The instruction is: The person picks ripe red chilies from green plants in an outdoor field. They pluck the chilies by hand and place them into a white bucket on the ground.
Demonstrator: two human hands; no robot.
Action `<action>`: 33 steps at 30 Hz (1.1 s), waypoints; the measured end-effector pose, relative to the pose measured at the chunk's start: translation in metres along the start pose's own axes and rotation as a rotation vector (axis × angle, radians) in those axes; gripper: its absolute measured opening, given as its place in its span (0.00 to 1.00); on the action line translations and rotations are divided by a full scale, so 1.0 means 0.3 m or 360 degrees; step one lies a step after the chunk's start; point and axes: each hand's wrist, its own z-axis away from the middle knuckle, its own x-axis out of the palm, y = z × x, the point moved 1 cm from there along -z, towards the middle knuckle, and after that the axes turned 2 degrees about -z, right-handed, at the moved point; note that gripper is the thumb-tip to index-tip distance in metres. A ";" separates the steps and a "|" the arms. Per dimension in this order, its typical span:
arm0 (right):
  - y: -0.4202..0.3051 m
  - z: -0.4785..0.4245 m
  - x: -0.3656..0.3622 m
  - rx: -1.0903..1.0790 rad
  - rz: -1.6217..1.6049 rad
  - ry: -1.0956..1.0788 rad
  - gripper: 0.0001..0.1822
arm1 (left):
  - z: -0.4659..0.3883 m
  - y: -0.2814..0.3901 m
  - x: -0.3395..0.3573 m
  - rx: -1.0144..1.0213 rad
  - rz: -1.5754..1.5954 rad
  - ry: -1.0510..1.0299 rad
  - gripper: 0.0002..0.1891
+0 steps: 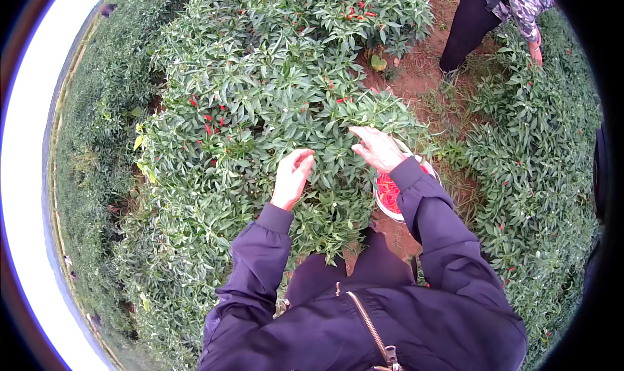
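Chili pepper plants (292,102) with dense green leaves spread before me. My left hand (292,177) is over the foliage, its fingers curled towards the thumb; whether anything lies inside cannot be seen. To its right, my right hand (378,149) is palm down above the leaves, fingers stretched and thumb apart, with nothing visible in it. Partly under my right forearm stands a white bucket (394,217) holding many red chili peppers (388,193). More ripe red chilies (208,128) hang among the leaves left of my hands, and another cluster (360,14) farther up the row.
Another person (470,24) in a patterned top and dark trousers stands at the upper right, one hand low at the neighbouring pepper row (526,176). A reddish soil path (414,78) with weeds runs between the rows. Further planted rows (92,142) lie left.
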 end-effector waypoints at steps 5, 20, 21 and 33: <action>-0.085 -0.037 0.221 -0.0002 0.0141 -0.0425 0.18 | -0.518 0.185 0.039 0.1249 -0.1330 0.0160 0.21; 0.101 -0.382 0.451 0.0920 -0.1097 0.0184 0.13 | -0.312 -0.319 -0.328 -0.0108 -0.2271 -0.0304 0.27; 0.135 -0.421 0.482 0.0882 -0.0893 0.0263 0.12 | -0.292 -0.336 -0.305 -0.0140 -0.2107 -0.0296 0.25; 0.097 -0.325 0.807 0.0197 0.0651 -0.0481 0.08 | -0.353 -0.289 -0.382 0.0130 -0.0600 0.0436 0.16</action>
